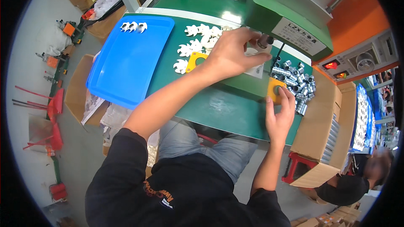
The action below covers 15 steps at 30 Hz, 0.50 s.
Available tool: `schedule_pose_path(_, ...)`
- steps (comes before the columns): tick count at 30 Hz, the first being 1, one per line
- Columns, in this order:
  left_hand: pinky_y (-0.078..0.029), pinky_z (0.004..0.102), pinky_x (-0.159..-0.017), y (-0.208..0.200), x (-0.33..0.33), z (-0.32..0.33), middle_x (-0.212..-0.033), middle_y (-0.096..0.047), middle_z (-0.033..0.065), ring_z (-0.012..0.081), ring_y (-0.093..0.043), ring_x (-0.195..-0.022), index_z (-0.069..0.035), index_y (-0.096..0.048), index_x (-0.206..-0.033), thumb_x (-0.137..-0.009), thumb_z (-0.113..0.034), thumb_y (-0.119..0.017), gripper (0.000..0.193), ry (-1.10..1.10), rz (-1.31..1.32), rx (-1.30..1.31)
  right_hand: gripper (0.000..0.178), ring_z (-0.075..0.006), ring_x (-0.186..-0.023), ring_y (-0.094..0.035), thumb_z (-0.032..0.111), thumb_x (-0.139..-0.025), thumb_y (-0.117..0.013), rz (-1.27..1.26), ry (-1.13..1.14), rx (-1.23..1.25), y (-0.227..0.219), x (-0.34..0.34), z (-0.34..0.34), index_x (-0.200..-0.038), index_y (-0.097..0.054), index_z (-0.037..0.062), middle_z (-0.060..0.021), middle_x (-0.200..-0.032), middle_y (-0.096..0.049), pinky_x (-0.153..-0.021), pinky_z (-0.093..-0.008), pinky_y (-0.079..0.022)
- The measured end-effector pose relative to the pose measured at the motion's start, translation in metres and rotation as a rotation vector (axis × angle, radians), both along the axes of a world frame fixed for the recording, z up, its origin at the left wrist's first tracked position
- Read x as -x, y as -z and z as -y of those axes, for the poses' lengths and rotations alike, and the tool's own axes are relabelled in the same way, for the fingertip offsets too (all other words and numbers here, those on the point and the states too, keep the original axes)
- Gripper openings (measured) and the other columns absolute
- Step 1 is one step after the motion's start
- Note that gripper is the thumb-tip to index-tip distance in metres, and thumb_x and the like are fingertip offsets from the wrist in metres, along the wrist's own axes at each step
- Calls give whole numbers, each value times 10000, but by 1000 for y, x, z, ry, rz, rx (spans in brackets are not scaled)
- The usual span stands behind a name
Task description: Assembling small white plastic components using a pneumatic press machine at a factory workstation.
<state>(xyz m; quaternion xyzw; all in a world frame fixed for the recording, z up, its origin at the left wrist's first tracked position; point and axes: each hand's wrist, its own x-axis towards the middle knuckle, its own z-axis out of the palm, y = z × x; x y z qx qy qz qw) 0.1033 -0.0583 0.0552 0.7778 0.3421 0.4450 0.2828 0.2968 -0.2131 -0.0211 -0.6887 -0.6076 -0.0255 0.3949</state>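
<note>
My left hand (235, 54) reaches under the head of a green bench press (277, 21). Its thumb and fingers are spread around a dark round punch (264, 41), with a gap between them. Partly hidden behind this hand is a whitish piece (251, 51) on the press base. My right hand (280, 113) is at the right front corner of the base. Its fingertips rest on a yellow button plate (274, 90), over the dark button, and hold nothing. A second yellow button plate (194, 62) sits beside my left wrist.
White star-shaped parts (192, 46) lie left of the press. Short metal sleeves (296, 80) are heaped on its right. A blue tray (128, 63) at the left holds 3 star-shaped parts (134, 27). A cardboard box (320, 122) stands right of the table; another person (345, 189) is beyond.
</note>
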Motion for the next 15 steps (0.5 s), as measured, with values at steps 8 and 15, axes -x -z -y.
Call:
schedule_pose_path(8, -504, 316, -642, -6, -8, 3, -858, -723, 68, 177, -594, -659, -59, -720, -1048, -748, -273, -859, 393, 5, 147, 38, 431, -367, -1172, -618, 162, -883, -769, 4, 12, -10, 1, -1, 0, -1256, -661, -26, -191, -1295, -627, -1007, -438, -487)
schedule_pose_path(15, -469, 273, -632, -6, -9, 4, -866, -712, 21, 116, -520, -681, -43, -739, -1021, -759, -271, -868, 371, -5, 155, 56, 436, -365, -1173, -616, 170, -881, -771, -8, 17, -4, 0, -2, -1, -1255, -662, -26, -191, -1294, -628, -1008, -435, -483)
